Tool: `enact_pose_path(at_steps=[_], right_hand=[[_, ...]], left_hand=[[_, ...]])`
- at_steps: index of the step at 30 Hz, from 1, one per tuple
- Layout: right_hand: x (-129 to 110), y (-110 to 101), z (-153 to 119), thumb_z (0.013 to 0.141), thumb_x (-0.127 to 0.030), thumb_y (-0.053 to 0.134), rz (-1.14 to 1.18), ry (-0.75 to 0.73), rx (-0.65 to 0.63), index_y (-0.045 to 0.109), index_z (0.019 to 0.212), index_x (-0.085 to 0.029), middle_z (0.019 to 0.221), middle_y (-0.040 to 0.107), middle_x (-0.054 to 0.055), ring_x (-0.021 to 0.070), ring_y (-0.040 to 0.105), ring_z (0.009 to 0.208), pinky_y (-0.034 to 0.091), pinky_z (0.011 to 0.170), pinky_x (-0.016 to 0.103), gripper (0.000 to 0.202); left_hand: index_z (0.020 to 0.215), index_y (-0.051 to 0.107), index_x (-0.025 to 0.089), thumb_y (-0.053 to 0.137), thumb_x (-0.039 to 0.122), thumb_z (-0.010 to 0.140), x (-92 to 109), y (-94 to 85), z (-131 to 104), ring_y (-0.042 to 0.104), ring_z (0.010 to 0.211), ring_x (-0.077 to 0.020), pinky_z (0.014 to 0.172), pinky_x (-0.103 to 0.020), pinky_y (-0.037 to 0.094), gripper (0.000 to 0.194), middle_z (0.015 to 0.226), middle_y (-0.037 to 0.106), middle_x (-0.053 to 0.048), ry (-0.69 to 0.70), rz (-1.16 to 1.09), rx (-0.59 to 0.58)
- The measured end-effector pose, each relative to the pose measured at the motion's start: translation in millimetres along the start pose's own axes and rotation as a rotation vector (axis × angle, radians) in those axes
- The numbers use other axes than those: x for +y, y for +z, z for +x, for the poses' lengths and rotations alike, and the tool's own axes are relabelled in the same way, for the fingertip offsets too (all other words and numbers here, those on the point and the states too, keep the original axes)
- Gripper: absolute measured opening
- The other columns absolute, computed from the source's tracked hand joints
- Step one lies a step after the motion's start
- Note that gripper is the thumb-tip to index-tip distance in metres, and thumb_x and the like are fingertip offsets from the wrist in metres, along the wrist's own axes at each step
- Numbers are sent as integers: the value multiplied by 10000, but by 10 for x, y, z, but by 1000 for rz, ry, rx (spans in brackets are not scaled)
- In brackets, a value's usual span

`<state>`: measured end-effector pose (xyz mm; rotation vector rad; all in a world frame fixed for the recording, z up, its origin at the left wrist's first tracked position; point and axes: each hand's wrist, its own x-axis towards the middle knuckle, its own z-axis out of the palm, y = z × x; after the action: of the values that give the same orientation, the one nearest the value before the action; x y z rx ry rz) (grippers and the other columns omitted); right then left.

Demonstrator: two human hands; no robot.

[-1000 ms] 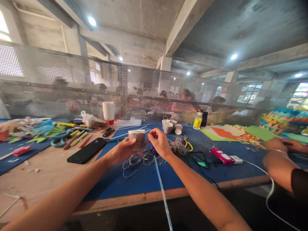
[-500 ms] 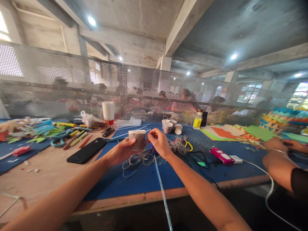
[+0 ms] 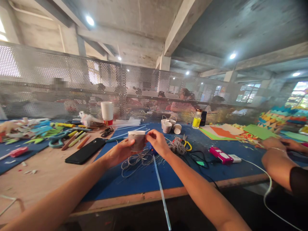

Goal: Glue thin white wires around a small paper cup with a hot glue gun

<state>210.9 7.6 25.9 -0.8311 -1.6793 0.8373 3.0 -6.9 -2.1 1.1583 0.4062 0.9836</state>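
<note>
The room has a gray ceiling (image 3: 139,19) with bright lamps, and a metal screen full of holes (image 3: 77,73) stands behind the counter (image 3: 45,189). People can be seen dimly through it. A blue sheet (image 3: 113,183) covers part of the counter.

A small gray cup (image 3: 136,142) with a white rim is up above the blue sheet, near the middle. The left hand (image 3: 120,152) is wrapped around its left side. The right hand (image 3: 157,142) is bent in close at the cup's right side, thumb and fingers near each other; I cannot tell if they pinch anything.

Going around from the cup, more little cups (image 3: 167,126) sit at 2 o'clock. At 3 o'clock there is a messy bunch of gray string (image 3: 176,146), touching scissors with yellow handles (image 3: 188,146). A pale, clear stick (image 3: 160,186) pokes over the edge at 5 o'clock. Loose loops of string (image 3: 127,171) lie at 6 o'clock. A black phone (image 3: 85,150) lies flat at 9 o'clock, and a tall stack of white cups (image 3: 106,111) stands at 10 o'clock. Far off at 3 o'clock is another person's arm (image 3: 276,163).
</note>
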Motion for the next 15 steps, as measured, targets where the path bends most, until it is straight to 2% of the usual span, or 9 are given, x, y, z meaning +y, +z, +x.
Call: enact_pose_path(at_steps=[4,9,13,15], right_hand=[[13,9,0,827,-347,617,-62,32,33,617,814,-213,737,703,-9,181,682,720,505,730,295,135],[67,-3,23,827,-377,617,-121,-13,85,624,796,-204,786,693,3,175,649,759,502,764,296,175],[80,-15,32,839,-383,613,-145,-30,105,620,801,-201,782,688,2,170,644,752,507,788,300,186],[71,-3,24,843,-368,616,-170,-36,114,615,794,-203,788,692,3,173,652,770,513,805,301,172]], left_hand=[[1300,690,140,691,341,881,4,34,12,639,1214,-321,1030,-406,479,464,1311,714,-149,16,39,32],[1232,722,125,771,324,827,7,100,27,670,1165,-330,1010,-404,489,454,1257,738,-159,63,123,127],[1240,711,125,750,315,849,8,136,38,689,1133,-311,1010,-411,497,436,1243,741,-162,69,140,217],[1226,715,123,714,331,872,7,153,40,686,1133,-313,1010,-427,502,411,1222,746,-160,55,125,223]])
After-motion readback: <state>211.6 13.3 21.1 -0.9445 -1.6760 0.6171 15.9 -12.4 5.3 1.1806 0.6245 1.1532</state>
